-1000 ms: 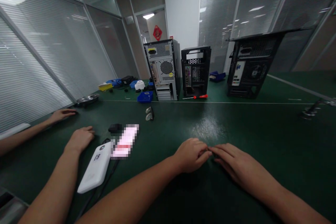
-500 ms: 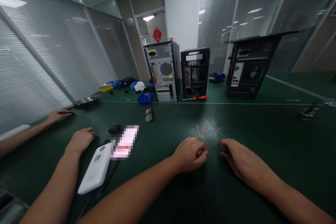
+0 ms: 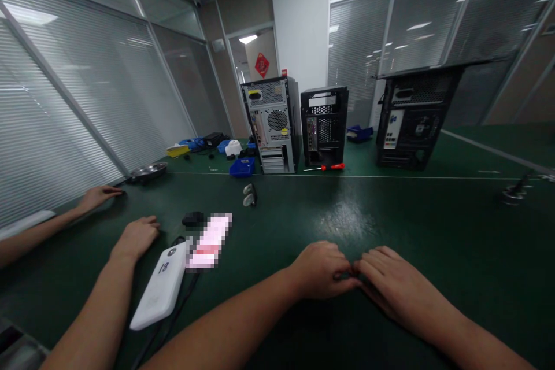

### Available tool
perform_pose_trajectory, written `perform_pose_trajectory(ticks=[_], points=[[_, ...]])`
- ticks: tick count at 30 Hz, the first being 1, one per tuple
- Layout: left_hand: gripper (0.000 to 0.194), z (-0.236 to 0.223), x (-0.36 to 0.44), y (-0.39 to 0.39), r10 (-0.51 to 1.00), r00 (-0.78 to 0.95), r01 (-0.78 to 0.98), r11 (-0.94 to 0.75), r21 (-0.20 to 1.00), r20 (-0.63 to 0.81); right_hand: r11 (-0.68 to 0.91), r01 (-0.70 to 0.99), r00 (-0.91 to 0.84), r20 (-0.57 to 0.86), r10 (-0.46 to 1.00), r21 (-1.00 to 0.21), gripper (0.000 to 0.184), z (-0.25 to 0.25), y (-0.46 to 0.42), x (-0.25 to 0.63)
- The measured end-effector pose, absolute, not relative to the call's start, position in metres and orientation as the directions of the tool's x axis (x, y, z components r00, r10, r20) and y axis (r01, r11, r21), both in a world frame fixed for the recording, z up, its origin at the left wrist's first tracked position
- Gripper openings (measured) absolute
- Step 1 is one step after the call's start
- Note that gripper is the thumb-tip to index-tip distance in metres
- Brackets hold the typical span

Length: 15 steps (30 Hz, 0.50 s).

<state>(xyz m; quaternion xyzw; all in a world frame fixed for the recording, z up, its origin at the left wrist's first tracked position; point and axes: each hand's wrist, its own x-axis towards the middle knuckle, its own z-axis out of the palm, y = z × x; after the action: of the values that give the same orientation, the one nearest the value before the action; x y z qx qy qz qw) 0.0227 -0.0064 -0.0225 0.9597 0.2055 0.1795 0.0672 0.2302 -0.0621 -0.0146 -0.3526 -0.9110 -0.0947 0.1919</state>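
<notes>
Over the dark green table, my left hand (image 3: 319, 270) and my right hand (image 3: 392, 274) meet at the fingertips in the lower middle of the head view. Fingers curl inward on both. Whatever lies between them is hidden, apart from a small dark spot by the left thumb. The nearest thing on my left side is a white power bank (image 3: 161, 288) marked 18, with a black cable (image 3: 181, 304) beside it. A phone with a blurred pink screen (image 3: 210, 241) lies against its far end. Spectacles (image 3: 250, 195) rest farther out.
A co-worker's two hands (image 3: 136, 237) rest on the left. Three computer cases (image 3: 277, 127) stand at the back, a red-handled screwdriver (image 3: 332, 167) before them. Around them are blue trays (image 3: 241, 167), a metal dish (image 3: 148, 171) and a black mouse-like object (image 3: 193, 218).
My hands have come together from a small gap. A small dark object seen in my right fingers before is now hidden. The view has tipped slightly upward.
</notes>
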Motion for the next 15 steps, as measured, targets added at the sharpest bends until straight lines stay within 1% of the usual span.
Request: perform_pose_trajectory(ticks=[3,6,10,12,15], points=[[0.035,-0.024,0.023,-0.005,0.401,0.852,0.369,-0.916,0.158,0.335,0.736,0.677,-0.679,0.407,0.611,0.024,0.013,-0.015,-0.063,0.233],[0.034,-0.025,0.023,-0.006,0.408,0.843,0.378,-0.913,0.154,0.350,0.711,0.703,-0.659,0.377,0.651,0.001,0.016,-0.010,-0.063,0.240],[0.032,-0.023,0.021,-0.008,0.485,0.805,0.452,-0.875,0.175,0.342,0.654,0.756,-0.601,0.383,0.701,-0.011,0.024,-0.006,-0.057,0.264],[0.029,-0.022,0.020,-0.010,0.559,0.746,0.514,-0.829,0.222,0.361,0.626,0.779,-0.566,0.394,0.724,-0.031,0.029,-0.007,-0.051,0.282],[0.014,-0.022,0.019,-0.010,0.706,0.586,0.608,-0.708,0.359,0.398,0.552,0.827,-0.480,0.377,0.792,-0.107,0.039,-0.009,-0.044,0.310]])
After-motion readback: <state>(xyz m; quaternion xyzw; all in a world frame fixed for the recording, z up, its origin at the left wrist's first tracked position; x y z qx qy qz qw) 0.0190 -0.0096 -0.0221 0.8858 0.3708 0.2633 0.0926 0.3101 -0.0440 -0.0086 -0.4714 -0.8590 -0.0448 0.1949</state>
